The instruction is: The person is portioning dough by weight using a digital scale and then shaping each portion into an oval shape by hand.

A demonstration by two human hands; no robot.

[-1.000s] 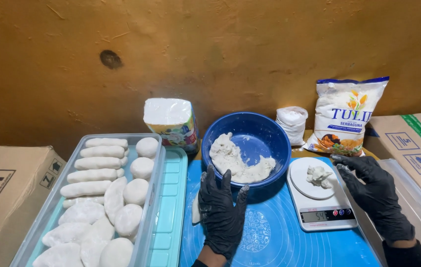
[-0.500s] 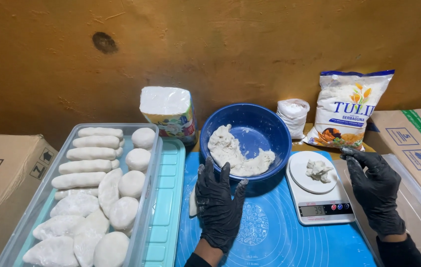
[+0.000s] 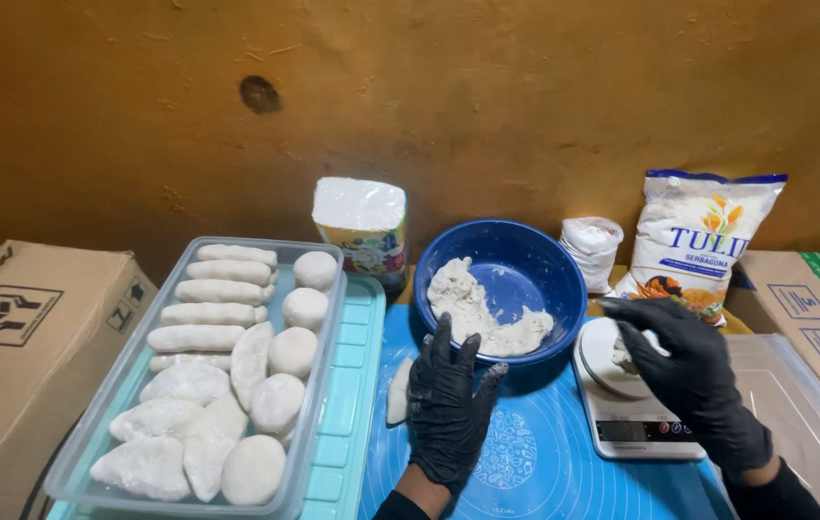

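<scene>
One head-worn camera looks steeply down and forward, close over the blue mat, facing the wall.

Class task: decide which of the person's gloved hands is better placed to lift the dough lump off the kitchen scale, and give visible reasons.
Right. The right hand is already over the scale, fingers at the dough lump. The left hand rests flat on the blue mat, farther away.

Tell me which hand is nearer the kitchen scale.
Right. The right hand reaches over the kitchen scale, at the dough on it; the left hand rests on the blue mat beside it.
</scene>
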